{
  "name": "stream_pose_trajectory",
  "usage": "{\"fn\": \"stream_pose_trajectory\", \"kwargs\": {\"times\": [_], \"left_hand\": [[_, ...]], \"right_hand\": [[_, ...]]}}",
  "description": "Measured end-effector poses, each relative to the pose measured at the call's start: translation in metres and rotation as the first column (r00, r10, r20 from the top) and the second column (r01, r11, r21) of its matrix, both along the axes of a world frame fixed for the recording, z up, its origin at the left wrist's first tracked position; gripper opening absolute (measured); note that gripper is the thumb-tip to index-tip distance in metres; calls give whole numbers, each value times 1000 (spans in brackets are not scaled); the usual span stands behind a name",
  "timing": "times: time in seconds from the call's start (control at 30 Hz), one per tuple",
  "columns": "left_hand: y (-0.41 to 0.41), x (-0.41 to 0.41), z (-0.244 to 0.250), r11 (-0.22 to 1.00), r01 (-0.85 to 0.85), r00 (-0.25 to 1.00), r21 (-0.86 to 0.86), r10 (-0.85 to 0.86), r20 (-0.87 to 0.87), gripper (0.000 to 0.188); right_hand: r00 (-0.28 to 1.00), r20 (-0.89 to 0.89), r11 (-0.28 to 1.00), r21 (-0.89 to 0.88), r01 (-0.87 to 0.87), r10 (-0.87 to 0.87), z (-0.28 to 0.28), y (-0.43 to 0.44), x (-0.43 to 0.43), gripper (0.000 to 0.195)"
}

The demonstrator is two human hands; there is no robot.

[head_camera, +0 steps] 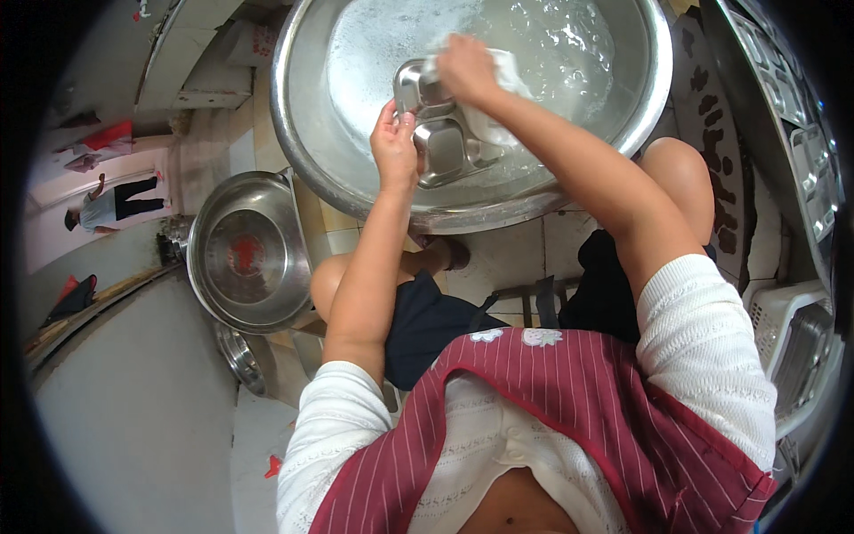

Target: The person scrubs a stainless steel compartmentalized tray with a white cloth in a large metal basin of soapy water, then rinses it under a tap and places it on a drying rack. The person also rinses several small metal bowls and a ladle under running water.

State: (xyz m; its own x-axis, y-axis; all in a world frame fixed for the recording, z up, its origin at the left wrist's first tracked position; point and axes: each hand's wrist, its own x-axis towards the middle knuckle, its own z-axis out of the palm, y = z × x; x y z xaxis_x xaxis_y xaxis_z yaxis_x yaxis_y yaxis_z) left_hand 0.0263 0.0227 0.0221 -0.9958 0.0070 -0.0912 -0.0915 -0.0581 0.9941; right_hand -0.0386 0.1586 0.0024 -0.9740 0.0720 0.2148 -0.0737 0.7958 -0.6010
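Note:
A stainless steel compartment tray is tilted over a large round metal basin of soapy water. My left hand grips the tray by its near left edge, thumb on top. My right hand, slightly blurred, presses a white cloth against the tray's far part. The cloth and hand hide some of the compartments. Foam covers the water's left side, while the right side looks rippled and cloudy.
An upright-tilted steel bowl with a red mark stands at left, a smaller metal bowl below it. Compartment trays lie on a surface at right, above a white plastic basket holding more trays. A person stands far left.

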Motion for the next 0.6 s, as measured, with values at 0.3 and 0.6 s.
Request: {"fn": "stream_pose_trajectory", "kwargs": {"times": [0.3, 0.6], "left_hand": [[-37, -21, -21, 934, -346, 938, 85, 346, 13, 11], [-29, -25, -3, 928, -363, 929, 81, 368, -47, 12]], "right_hand": [[783, 592, 960, -278, -25, 192, -21, -7, 28, 31], [919, 381, 986, -158, -46, 104, -52, -9, 23, 42]]}}
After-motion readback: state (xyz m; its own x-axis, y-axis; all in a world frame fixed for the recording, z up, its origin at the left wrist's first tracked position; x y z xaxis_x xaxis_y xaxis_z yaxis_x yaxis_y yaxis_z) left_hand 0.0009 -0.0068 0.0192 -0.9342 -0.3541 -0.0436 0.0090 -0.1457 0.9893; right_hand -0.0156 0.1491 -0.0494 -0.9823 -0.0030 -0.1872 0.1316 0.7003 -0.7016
